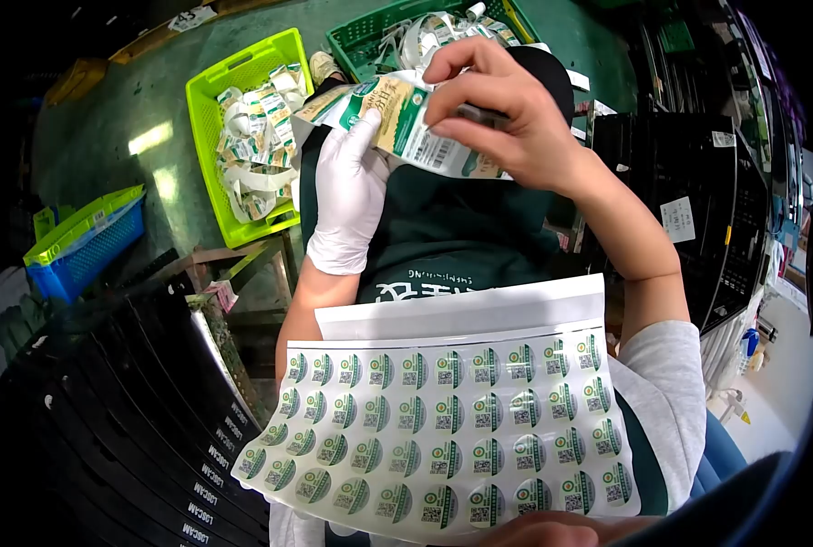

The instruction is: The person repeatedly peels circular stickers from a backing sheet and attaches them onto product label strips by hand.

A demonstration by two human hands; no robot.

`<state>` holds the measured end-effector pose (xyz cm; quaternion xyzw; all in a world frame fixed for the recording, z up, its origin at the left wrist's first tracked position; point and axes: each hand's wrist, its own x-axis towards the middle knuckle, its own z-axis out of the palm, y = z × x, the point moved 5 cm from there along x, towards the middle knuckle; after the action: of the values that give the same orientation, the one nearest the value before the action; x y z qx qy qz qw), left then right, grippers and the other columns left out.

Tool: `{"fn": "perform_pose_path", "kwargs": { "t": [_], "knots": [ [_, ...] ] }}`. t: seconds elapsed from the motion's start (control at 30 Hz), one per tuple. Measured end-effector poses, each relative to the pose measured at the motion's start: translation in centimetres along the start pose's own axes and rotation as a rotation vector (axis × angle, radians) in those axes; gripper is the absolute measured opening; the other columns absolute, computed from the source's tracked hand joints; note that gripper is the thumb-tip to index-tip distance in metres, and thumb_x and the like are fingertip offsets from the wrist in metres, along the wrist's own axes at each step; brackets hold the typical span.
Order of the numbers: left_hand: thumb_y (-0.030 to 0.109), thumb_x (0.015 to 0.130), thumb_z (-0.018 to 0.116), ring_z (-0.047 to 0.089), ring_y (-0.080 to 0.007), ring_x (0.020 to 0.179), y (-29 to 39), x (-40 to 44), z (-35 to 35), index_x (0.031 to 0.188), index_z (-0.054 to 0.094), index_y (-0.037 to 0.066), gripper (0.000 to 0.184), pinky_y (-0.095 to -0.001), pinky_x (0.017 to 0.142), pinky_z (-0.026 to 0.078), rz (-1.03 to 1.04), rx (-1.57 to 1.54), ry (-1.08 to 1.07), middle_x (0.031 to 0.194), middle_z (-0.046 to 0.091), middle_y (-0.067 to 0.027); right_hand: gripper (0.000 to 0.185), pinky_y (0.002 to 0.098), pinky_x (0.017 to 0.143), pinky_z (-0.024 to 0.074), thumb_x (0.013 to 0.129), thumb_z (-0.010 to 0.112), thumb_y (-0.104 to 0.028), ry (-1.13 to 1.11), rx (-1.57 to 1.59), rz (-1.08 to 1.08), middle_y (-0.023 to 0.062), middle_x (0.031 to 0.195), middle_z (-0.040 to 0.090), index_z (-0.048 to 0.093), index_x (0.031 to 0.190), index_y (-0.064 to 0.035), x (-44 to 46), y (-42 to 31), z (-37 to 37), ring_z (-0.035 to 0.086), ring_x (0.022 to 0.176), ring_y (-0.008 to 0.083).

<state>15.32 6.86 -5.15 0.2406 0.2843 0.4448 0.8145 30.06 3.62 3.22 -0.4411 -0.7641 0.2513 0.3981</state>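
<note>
My left hand [347,196], in a white glove, grips a printed label strip [390,114] in green, white and tan, with the thumb on top. At the strip's right part is my bare right hand [507,114], its thumb and fingers closed around a small dark object [484,116]. What that object is cannot be made out. The fingertips of this hand meet or overlap the strip near its barcode. Across the front of my body lies a white sheet [452,397] with rows of round green-and-white QR stickers.
A lime-green basket [199,137] with label strips stands at the upper left, and a dark green crate [356,35] with more strips is behind my hands. Blue and green baskets [97,246] are at far left. Black crates [142,401] stand lower left, others [653,182] at right.
</note>
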Motion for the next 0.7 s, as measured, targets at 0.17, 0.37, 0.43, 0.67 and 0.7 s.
{"fn": "perform_pose_path", "kwargs": {
  "t": [0.17,0.37,0.43,0.67,0.7],
  "knots": [
    [0.013,0.095,0.045,0.061,-0.0251,0.101,0.4,0.1,0.2,0.122,0.046,-0.005,0.032,-0.0381,0.085,0.052,0.009,0.08,0.045,0.113,0.058,-0.0162,0.005,0.0299,0.082,0.0433,0.083,0.062,-0.007,-0.004,-0.12,0.022,0.0069,0.108,0.054,0.063,0.087,-0.0038,0.9,-0.2,-1.1,0.051,0.098,0.0197],
    [0.015,0.096,0.044,0.062,-0.0212,0.098,0.7,-0.2,0.6,0.121,0.047,-0.004,0.031,-0.0329,0.081,0.053,0.011,0.177,0.068,0.111,0.06,-0.0135,0.005,0.0352,0.087,0.0419,0.082,0.063,-0.008,-0.068,-0.25,0.004,0.0075,0.105,0.056,0.061,0.082,-0.0034,1.8,-0.3,-0.7,0.049,0.103,0.0257],
    [0.015,0.097,0.044,0.062,-0.02,0.097,0.6,-0.2,0.6,0.122,0.047,-0.003,0.031,-0.0313,0.08,0.053,0.005,0.181,0.052,0.111,0.06,-0.0129,0.005,0.0348,0.087,0.0421,0.082,0.064,-0.007,-0.067,-0.283,-0.006,0.0077,0.104,0.056,0.061,0.081,-0.0033,2.0,-0.1,-0.4,0.049,0.103,0.0261],
    [0.011,0.097,0.044,0.06,-0.021,0.102,0.5,-0.1,0.5,0.124,0.046,-0.004,0.031,-0.0327,0.089,0.049,0.087,0.11,-0.007,0.114,0.058,-0.0132,0.028,0.0334,0.079,0.047,0.081,0.066,-0.011,0.085,-0.146,0.123,0.0092,0.103,0.056,0.055,0.106,-0.0026,1.6,1.8,-0.8,0.056,0.093,0.0215],
    [0.011,0.097,0.044,0.059,-0.0209,0.102,0.5,-0.1,0.5,0.124,0.046,-0.004,0.031,-0.0327,0.089,0.049,0.098,0.14,-0.011,0.115,0.058,-0.0132,0.038,0.0312,0.072,0.0485,0.084,0.065,-0.014,0.056,-0.077,0.22,0.008,0.095,0.057,0.048,0.116,-0.0017,1.4,2.8,-0.6,0.058,0.083,0.0166]
  ]
}}
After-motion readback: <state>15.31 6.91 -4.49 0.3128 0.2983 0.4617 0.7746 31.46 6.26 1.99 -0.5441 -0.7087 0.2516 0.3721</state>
